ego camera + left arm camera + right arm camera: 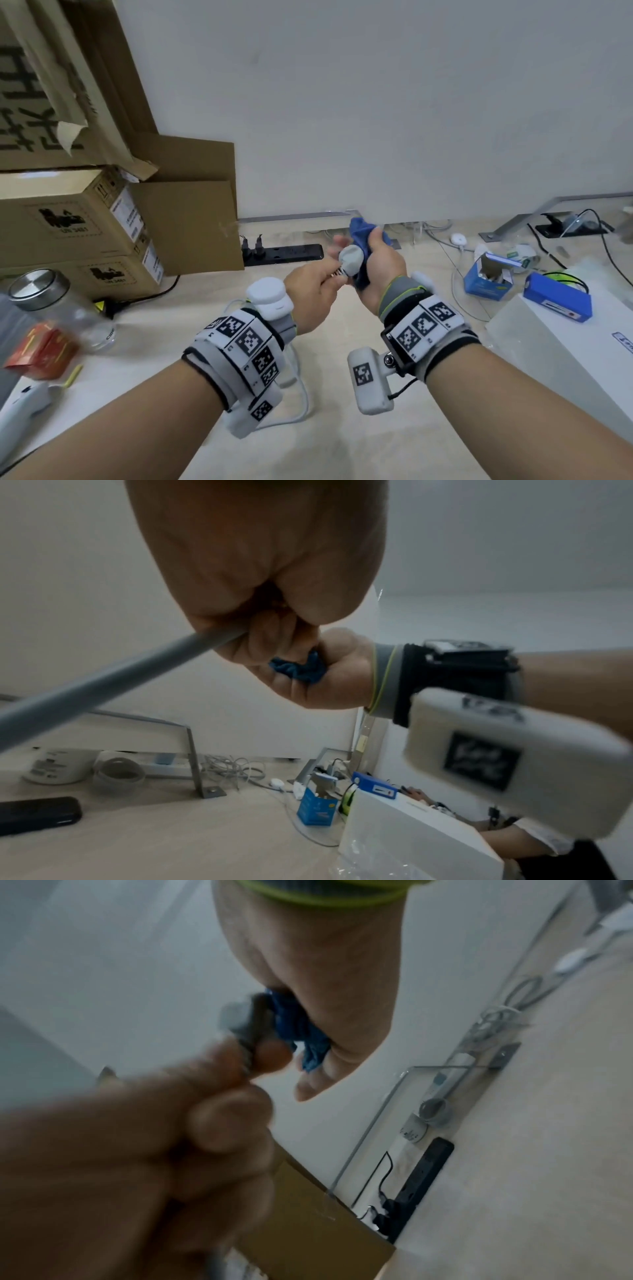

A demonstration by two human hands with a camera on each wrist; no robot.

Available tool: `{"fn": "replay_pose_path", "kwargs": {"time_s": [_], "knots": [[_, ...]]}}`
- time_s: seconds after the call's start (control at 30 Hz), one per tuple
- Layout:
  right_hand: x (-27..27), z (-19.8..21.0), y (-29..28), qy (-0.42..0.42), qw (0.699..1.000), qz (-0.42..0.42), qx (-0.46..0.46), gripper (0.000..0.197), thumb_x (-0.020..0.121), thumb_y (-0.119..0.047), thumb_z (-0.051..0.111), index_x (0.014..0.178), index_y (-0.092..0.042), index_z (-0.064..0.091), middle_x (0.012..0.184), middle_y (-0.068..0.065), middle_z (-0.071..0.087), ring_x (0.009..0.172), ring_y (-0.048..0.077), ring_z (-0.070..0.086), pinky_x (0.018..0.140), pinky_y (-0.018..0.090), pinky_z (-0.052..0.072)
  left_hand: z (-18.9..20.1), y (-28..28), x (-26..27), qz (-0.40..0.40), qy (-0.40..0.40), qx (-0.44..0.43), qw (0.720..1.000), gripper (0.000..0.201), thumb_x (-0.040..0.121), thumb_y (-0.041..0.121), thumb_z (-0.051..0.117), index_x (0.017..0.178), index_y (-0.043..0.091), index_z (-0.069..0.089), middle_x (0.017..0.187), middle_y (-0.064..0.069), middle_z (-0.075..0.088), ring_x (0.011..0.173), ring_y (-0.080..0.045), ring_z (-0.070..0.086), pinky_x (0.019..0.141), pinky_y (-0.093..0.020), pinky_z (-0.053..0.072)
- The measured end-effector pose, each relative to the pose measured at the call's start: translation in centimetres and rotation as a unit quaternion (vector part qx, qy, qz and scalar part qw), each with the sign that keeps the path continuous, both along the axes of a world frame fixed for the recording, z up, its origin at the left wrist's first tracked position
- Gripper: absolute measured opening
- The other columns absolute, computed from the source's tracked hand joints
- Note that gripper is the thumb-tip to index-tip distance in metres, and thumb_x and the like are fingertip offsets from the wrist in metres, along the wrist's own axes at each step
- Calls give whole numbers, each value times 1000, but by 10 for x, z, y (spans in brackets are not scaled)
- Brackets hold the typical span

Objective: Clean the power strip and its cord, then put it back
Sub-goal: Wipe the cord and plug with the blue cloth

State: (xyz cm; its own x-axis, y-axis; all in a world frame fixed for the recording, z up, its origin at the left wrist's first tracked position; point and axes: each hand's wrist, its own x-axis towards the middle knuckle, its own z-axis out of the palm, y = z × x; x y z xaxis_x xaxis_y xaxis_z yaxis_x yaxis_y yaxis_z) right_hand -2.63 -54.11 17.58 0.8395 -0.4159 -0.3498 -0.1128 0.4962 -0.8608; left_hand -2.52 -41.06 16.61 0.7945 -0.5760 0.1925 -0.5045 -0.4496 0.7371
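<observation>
My left hand pinches the metal prongs of a white plug held above the desk. Its grey-white cord runs out through that fist, and more white cord loops on the desk under my left wrist. My right hand grips a crumpled blue cloth wrapped against the plug's far side. In the right wrist view the cloth sits between my right palm and the blurred plug. The strip's body is not plainly visible.
A black power strip with two plugs lies against the wall. Cardboard boxes stack at left, with a lidded glass jar and a red box before them. At right are a white box, blue cartons and loose cables.
</observation>
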Motion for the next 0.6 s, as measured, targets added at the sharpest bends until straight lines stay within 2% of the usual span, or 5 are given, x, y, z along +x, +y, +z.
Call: {"fn": "replay_pose_path", "kwargs": {"time_s": [0.13,0.2,0.3,0.43,0.6], "knots": [[0,3,4,8,998,-54,14,35,99,-46,39,103,-17,59,108,19,65,86,35,57,73,45,47,-5,4,7,93,-12,77,993,19,91,24,52,86,11,65,67,-5,67,69,-25,60,70,-38,50],[-4,-2,15,31,998,-29,-38,31,98,-37,46,99,-10,61,94,30,63,84,44,61,76,51,51,-5,4,7,121,-30,94,988,20,91,25,52,86,13,67,71,-5,69,75,-27,62,70,-37,50],[-10,-11,32,61,987,7,-146,14,95,-18,49,90,-8,58,70,8,55,59,23,51,54,27,39,5,-3,5,106,-60,180,976,18,89,16,47,78,11,61,73,-2,62,71,-24,55,63,-32,42],[-7,-20,39,60,962,-32,-265,34,96,-13,43,62,-17,44,59,-1,47,53,15,42,58,26,35,10,-14,-1,82,-110,315,939,13,87,15,47,95,12,57,91,-5,64,79,-25,58,63,-30,39],[0,-22,37,106,970,-51,-211,24,96,-14,41,82,-10,60,73,6,55,72,26,51,67,32,41,3,-15,-4,59,-123,355,925,19,89,13,45,103,12,58,101,-8,66,93,-29,60,66,-30,37]]}}
